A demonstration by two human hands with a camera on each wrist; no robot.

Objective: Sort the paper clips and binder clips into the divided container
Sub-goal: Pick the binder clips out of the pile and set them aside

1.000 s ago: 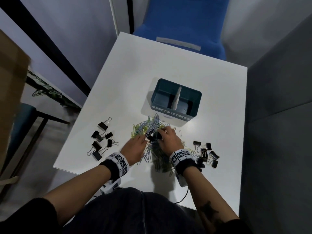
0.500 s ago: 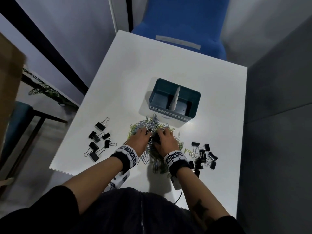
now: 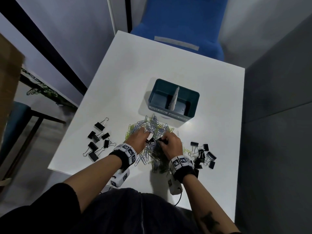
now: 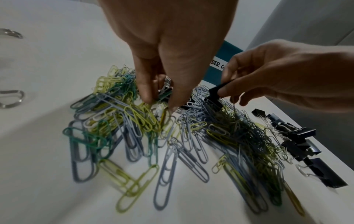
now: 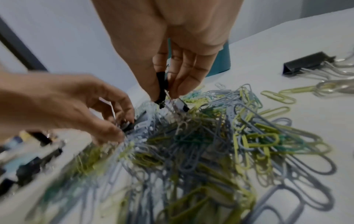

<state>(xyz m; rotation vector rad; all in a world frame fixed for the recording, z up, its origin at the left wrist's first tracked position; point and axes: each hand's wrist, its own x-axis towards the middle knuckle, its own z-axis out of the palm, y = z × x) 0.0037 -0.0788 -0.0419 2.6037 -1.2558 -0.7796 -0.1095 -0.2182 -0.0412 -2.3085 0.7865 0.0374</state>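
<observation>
Both hands have crept forward; right hand [image 3: 170, 146] pinches one binder clip [image 4: 215, 97] (left grip [image 3: 140, 140] unclear).

hands [image 3: 155, 143]: 2 | container [image 3: 194, 105]: 1, split in 2 | binder clips left of the pile [image 3: 98, 142]: about 8 | binder clips right of it [image 3: 204, 155]: roughly 10, bunched up | paper clips [image 3: 152, 129]: one big heap, way too many to count

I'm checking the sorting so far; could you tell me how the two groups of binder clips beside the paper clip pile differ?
The left binder clips lie spread apart, several singly; the right binder clips are bunched, touching and overlapping. The left group sits clear of the paper clips; the right group has stray paper clips among it. Both are black with wire handles, on the table, none in the container.
</observation>
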